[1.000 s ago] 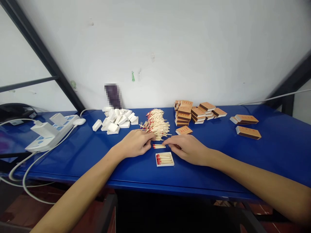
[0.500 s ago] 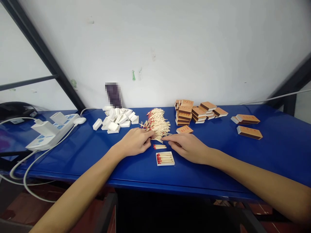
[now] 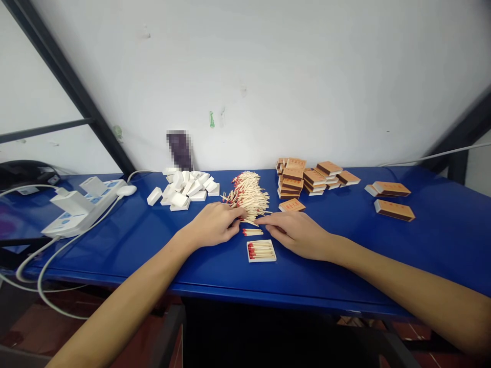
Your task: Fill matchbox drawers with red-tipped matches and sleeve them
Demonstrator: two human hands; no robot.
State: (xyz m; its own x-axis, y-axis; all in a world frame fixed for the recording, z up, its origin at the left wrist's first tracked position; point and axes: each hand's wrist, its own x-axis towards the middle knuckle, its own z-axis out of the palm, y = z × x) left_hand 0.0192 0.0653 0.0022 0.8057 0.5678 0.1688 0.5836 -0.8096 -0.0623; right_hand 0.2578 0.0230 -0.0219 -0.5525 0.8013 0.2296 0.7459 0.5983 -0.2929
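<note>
A heap of red-tipped matches (image 3: 247,194) lies on the blue table (image 3: 441,240). My left hand (image 3: 213,225) rests at the heap's near edge, fingers curled and touching matches. My right hand (image 3: 297,232) reaches in from the right, its fingertips pinching at matches at the same edge. Between the hands lies a small bundle of matches (image 3: 252,232). Just in front of it sits a white inner tray (image 3: 261,251) partly filled with matches.
A pile of empty white trays (image 3: 184,188) lies left of the heap. Orange matchbox sleeves (image 3: 307,179) are stacked at the right, with three more boxes (image 3: 393,202) farther right. A white power strip with cables (image 3: 82,204) sits at the left.
Both hands have crept slightly forward from the small bundle to the edge of the heap. The bundle and tray lie unmoved.
</note>
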